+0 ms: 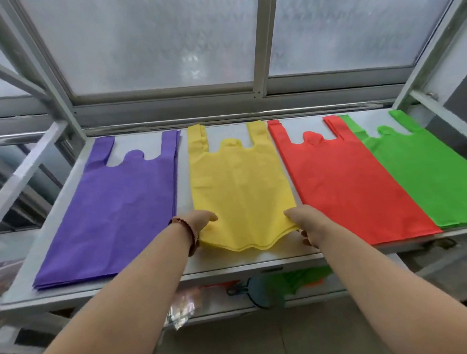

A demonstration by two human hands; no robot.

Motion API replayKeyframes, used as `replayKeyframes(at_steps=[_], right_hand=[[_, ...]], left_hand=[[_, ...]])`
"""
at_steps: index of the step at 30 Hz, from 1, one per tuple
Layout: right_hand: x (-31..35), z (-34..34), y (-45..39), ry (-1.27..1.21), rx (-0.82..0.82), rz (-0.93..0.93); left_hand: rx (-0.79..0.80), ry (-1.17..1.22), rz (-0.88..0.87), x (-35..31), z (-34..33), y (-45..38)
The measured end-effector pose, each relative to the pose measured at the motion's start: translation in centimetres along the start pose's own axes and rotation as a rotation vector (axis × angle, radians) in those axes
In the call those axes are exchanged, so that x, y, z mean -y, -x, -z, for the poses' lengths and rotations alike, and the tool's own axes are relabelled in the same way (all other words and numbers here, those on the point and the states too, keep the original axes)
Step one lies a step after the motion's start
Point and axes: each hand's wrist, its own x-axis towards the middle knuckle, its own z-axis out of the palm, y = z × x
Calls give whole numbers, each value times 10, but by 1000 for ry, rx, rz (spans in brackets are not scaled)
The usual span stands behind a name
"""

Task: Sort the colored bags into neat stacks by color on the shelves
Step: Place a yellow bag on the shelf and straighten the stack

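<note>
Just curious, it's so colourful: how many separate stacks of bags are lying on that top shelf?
4, left to right: purple stack, yellow stack held by both hands, red stack, green stack. More bags show dimly on the shelf below.

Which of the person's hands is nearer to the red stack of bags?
The right. The right hand pinches the yellow bags' near right corner, just beside the red stack. The left hand holds the yellow bags' far corner, towards the purple stack.
</note>
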Motion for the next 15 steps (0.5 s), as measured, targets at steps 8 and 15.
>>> replayKeyframes(at_steps=[8,15], right_hand=[[-29,-4,-12,84,-189,282],[-46,-2,-5,57,-155,239]], left_hand=[[-15,313,-25,34,-23,-10],[37,433,7,51,-19,-11]])
